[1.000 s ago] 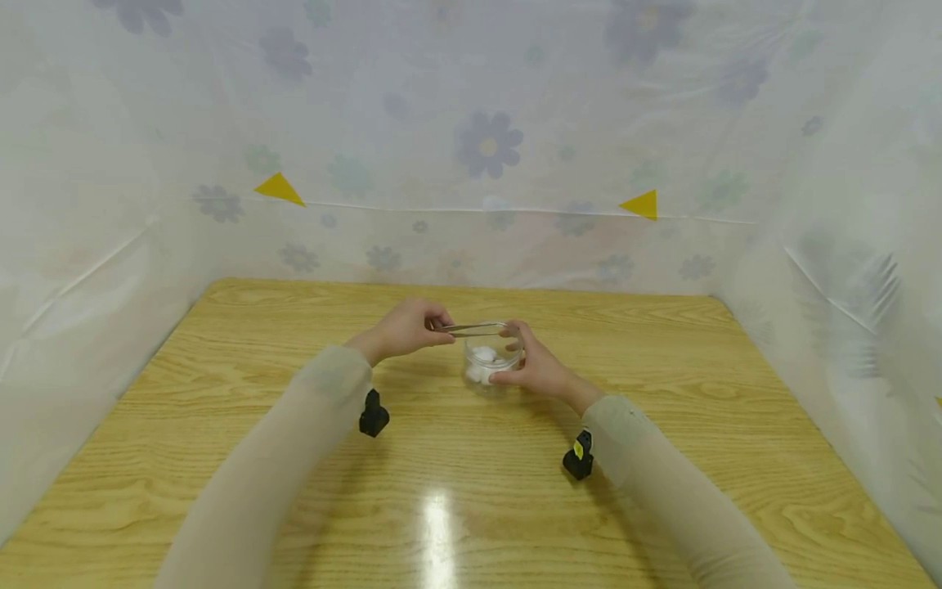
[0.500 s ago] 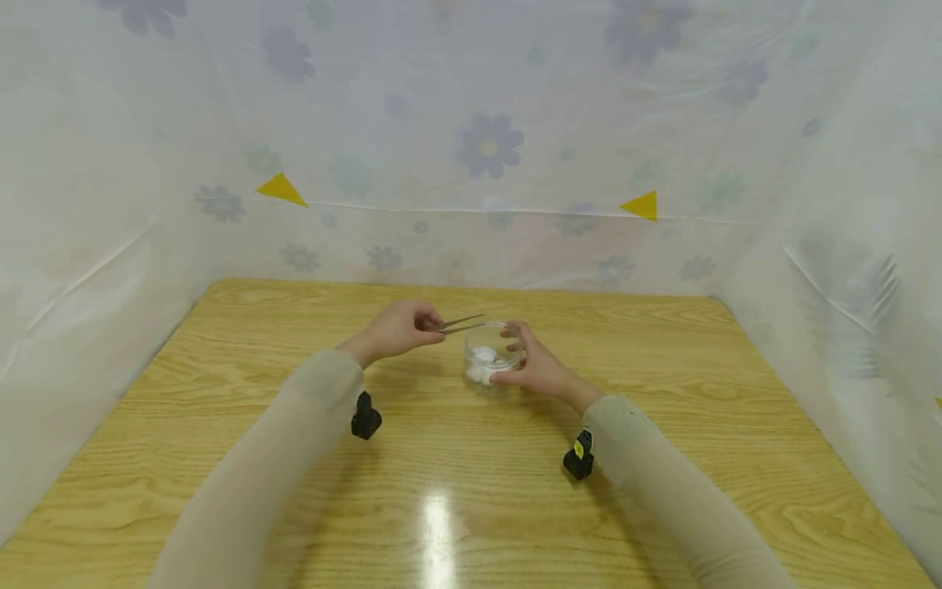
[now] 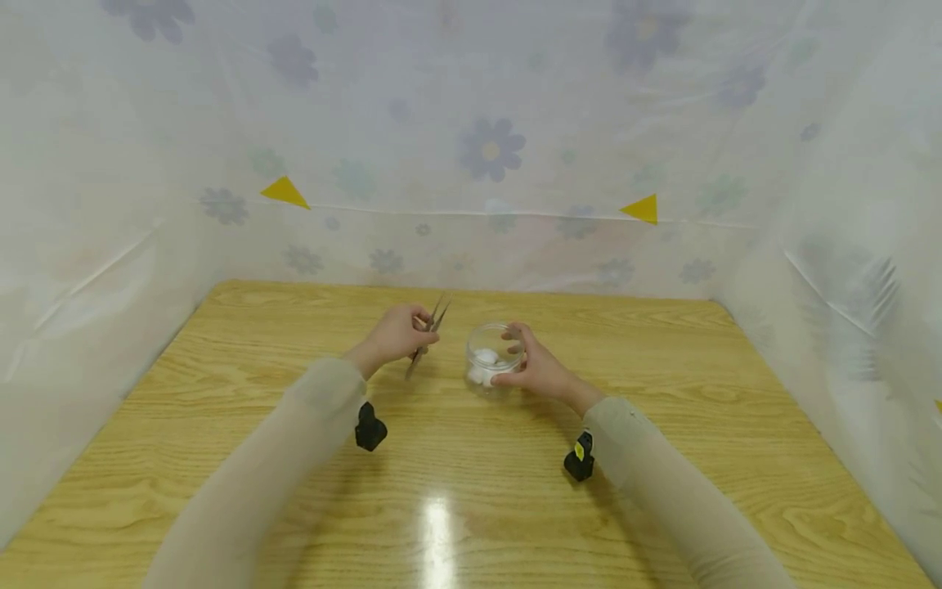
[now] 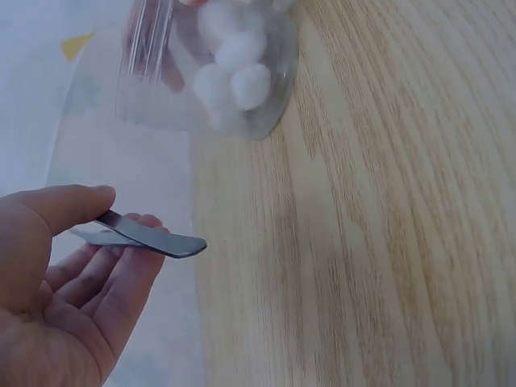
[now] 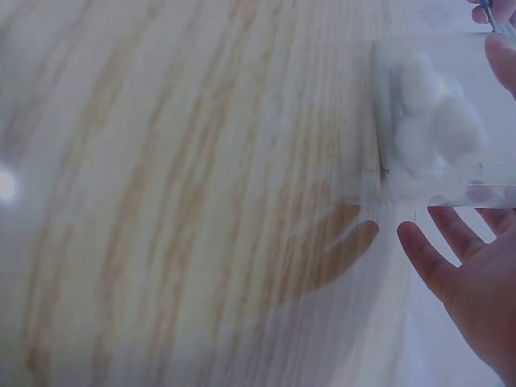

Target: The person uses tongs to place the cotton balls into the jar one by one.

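Observation:
My left hand [image 3: 397, 331] pinches a pair of metal tweezers [image 4: 165, 240] between thumb and fingers. In the head view the two slim tips point away toward the back, and the joined end slants down toward me. Just to the right, a clear round jar [image 3: 495, 325] stands on the table with its top uncovered. Several white cotton balls [image 4: 251, 86] lie in its bottom. My right hand [image 3: 543, 366] grips the jar from the right, thumb at the near side and fingers round the far side. Nothing sits between the tweezers' tips.
The wooden table [image 3: 471, 458] reaches back to a flowered plastic curtain [image 3: 471, 106], which also hangs at both sides. Yellow triangles [image 3: 640, 209] are on the curtain. A small black camera [image 3: 370, 427] is fixed at the left wrist, another black camera [image 3: 580, 458] at the right.
The left hand has drawn back leftward from over the jar. The tweezers have swung from pointing right across the rim to pointing away. The right hand and jar have stayed in place.

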A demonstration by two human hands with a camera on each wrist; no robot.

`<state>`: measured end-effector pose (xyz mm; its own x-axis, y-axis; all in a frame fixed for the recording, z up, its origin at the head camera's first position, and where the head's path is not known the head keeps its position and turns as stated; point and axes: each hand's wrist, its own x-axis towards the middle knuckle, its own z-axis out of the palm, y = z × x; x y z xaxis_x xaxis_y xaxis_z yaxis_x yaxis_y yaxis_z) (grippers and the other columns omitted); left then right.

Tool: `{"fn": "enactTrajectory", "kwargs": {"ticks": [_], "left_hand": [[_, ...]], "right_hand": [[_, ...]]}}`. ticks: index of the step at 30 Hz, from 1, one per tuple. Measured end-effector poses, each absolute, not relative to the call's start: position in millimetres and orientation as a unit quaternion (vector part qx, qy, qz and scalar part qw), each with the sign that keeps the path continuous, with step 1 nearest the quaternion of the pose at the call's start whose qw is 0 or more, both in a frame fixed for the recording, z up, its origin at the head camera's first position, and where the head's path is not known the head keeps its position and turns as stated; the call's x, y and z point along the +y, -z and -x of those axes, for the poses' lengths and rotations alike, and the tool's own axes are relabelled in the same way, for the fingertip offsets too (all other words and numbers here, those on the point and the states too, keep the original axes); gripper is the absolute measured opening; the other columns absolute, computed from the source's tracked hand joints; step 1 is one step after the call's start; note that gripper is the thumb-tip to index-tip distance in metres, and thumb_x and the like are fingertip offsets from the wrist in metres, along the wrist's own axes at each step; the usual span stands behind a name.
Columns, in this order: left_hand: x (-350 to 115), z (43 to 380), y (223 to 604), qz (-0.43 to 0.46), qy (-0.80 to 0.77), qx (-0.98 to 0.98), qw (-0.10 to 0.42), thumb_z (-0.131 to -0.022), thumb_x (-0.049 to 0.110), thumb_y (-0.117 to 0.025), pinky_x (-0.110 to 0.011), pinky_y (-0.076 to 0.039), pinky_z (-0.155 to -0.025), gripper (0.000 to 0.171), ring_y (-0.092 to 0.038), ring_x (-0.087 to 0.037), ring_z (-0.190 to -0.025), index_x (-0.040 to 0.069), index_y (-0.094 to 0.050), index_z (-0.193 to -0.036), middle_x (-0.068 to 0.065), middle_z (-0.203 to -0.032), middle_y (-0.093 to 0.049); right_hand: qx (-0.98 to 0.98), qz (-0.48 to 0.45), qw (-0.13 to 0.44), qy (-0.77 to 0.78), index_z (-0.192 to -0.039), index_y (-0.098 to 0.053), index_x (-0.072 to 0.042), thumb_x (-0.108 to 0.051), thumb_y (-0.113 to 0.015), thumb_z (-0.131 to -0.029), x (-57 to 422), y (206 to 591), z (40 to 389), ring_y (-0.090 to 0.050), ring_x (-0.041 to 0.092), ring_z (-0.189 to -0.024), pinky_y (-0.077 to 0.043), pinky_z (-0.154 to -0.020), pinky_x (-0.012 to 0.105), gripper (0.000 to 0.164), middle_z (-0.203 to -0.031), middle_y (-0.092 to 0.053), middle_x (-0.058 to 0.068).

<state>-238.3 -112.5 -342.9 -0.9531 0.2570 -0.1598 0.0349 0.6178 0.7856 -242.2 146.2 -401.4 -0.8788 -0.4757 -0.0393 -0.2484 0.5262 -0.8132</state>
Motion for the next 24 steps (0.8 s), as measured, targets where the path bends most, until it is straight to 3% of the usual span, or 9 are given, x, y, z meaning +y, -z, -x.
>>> {"fn": "enactTrajectory", "kwargs": {"ticks": [4, 7, 10, 13, 18, 24], "left_hand": [[-110.5, 236.0, 344.9, -0.044, -0.43, 0.893, 0.122, -0.092, 0.014, -0.058, -0.038, -0.056, -0.071, 0.03, -0.065, -0.024, -0.078, -0.003, -0.053, -0.115, -0.02, -0.107, -0.06], [-109.1, 235.4, 347.8, -0.024, -0.414, 0.903, 0.112, -0.091, 0.014, -0.058, -0.039, -0.056, -0.069, 0.013, -0.059, -0.016, -0.062, 0.001, -0.058, -0.091, -0.011, -0.083, -0.062], [-107.1, 236.0, 351.4, -0.011, -0.39, 0.914, 0.107, -0.09, 0.015, -0.059, -0.035, -0.054, -0.062, 0.031, -0.048, -0.011, -0.047, 0.009, -0.048, -0.062, 0.001, -0.053, -0.047], [-104.6, 236.0, 354.5, -0.007, -0.37, 0.923, 0.109, -0.089, 0.015, -0.06, -0.031, -0.053, -0.058, 0.047, -0.045, -0.012, -0.04, 0.014, -0.038, -0.048, 0.005, -0.04, -0.037], [-100.0, 235.4, 358.9, 0.004, -0.341, 0.932, 0.123, -0.088, 0.015, -0.06, -0.033, -0.055, -0.059, 0.045, -0.051, -0.014, -0.041, 0.013, -0.045, -0.046, 0.001, -0.04, -0.045], [-95.1, 239.0, 365.7, 0.029, -0.343, 0.926, 0.156, -0.089, 0.014, -0.059, -0.031, -0.053, -0.055, 0.039, -0.049, -0.013, -0.041, 0.011, -0.048, -0.051, -0.001, -0.043, -0.046]], "right_hand": [[0.862, 0.212, 0.131, 0.441, -0.146, -0.014, -0.01, -0.025, -0.075, -0.081, 146.2, 400.9, 241.9, -0.036, 0.034, -0.132, -0.04, -0.1, 0.049, 0.09, -0.147, -0.03, 0.012], [0.862, 0.209, 0.132, 0.442, -0.145, -0.015, -0.01, -0.023, -0.075, -0.081, 146.3, 401.2, 242.1, -0.036, 0.034, -0.132, -0.04, -0.1, 0.049, 0.089, -0.147, -0.03, 0.012], [0.861, 0.207, 0.132, 0.445, -0.145, -0.015, -0.01, -0.022, -0.075, -0.081, 146.7, 401.0, 242.1, -0.036, 0.034, -0.132, -0.04, -0.1, 0.048, 0.089, -0.148, -0.029, 0.012], [0.859, 0.207, 0.134, 0.449, -0.145, -0.015, -0.01, -0.022, -0.075, -0.081, 146.7, 400.9, 242.0, -0.036, 0.034, -0.132, -0.039, -0.1, 0.049, 0.089, -0.148, -0.029, 0.013], [0.859, 0.21, 0.136, 0.448, -0.145, -0.016, -0.01, -0.023, -0.075, -0.081, 146.4, 399.7, 241.6, -0.036, 0.034, -0.132, -0.039, -0.101, 0.049, 0.088, -0.148, -0.029, 0.014], [0.858, 0.209, 0.138, 0.448, -0.145, -0.015, -0.011, -0.022, -0.074, -0.081, 146.4, 399.8, 241.5, -0.035, 0.034, -0.132, -0.039, -0.101, 0.049, 0.088, -0.148, -0.028, 0.013]]}}
